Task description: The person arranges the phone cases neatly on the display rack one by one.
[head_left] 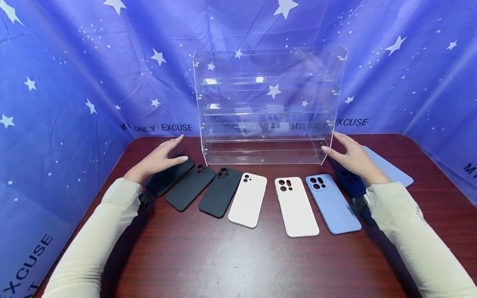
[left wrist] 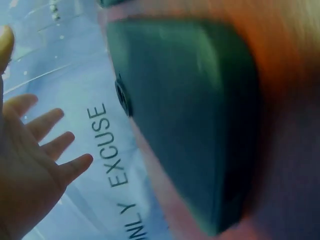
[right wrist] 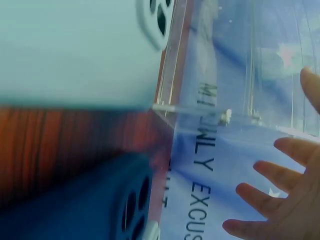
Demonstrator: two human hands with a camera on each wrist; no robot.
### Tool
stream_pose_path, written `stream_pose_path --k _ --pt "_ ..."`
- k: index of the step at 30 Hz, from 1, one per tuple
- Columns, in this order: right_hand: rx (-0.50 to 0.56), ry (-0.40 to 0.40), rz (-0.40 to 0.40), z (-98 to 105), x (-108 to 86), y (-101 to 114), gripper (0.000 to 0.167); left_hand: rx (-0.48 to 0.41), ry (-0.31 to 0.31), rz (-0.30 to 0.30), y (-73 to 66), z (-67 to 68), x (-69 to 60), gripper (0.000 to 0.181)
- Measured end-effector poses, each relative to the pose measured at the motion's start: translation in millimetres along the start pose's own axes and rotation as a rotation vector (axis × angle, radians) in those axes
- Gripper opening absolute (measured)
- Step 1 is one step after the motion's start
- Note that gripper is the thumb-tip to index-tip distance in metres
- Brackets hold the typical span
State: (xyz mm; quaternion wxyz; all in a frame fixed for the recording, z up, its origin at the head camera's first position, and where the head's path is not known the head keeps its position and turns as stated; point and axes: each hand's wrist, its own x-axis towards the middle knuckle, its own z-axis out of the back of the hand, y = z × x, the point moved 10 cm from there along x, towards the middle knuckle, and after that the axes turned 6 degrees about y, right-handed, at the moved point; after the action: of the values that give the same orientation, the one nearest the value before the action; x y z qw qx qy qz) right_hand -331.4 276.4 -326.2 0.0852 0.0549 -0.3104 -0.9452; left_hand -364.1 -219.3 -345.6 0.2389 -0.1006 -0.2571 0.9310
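A clear acrylic display rack (head_left: 264,159) with several shelves stands at the back of the table. My left hand (head_left: 158,159), fingers spread, hovers over the leftmost black phone case (head_left: 171,178), left of the rack. Fingers apart, my right hand (head_left: 354,159) is at the rack's right side panel; whether it touches the panel I cannot tell. Below that hand lies a dark blue phone case (head_left: 350,180), partly hidden. Between the hands lie another black case (head_left: 190,188), a dark case (head_left: 220,192), two white cases (head_left: 247,200) (head_left: 298,209) and a light blue case (head_left: 333,205).
A light blue flat piece (head_left: 389,167) lies behind the right wrist, partly covered. Blue curtains with white stars (head_left: 156,58) enclose the dark red-brown table (head_left: 238,265) at the back and both sides.
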Motion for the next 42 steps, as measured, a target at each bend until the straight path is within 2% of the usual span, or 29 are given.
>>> stream_pose_path --k 6,10,14,18,21,27,30,35,42 --pt "0.038 -0.083 -0.028 2 5.0 1 0.084 -0.221 0.015 0.046 13.3 -3.5 -4.3 0.082" --pt "0.062 -0.167 -0.034 6 5.4 -1 0.078 -0.332 0.043 0.091 25.8 -9.8 -6.3 0.083" --pt "0.152 -0.248 -0.023 8 4.5 -4 0.064 -0.430 0.047 0.170 41.6 -15.0 -9.6 0.083" --pt "0.266 -0.301 -0.019 8 3.3 -10 0.055 -0.493 0.018 0.189 49.6 -15.2 -11.1 0.080" --pt "0.310 -0.330 -0.036 8 3.0 -15 0.050 -0.508 0.020 0.170 50.5 -17.2 -9.2 0.077" --pt "0.258 -0.371 -0.095 9 4.0 -20 0.046 -0.506 0.023 0.202 55.6 -22.2 -4.6 0.075" --pt "0.258 -0.375 -0.101 9 4.2 -20 0.045 -0.500 0.030 0.214 57.3 -23.4 -3.3 0.076" --pt "0.289 -0.368 -0.102 7 4.4 -22 0.044 -0.498 0.048 0.200 56.4 -25.5 -2.5 0.075" --pt "0.275 -0.384 -0.104 7 2.8 -23 0.043 -0.465 0.064 0.183 55.1 -29.0 -1.7 0.078"
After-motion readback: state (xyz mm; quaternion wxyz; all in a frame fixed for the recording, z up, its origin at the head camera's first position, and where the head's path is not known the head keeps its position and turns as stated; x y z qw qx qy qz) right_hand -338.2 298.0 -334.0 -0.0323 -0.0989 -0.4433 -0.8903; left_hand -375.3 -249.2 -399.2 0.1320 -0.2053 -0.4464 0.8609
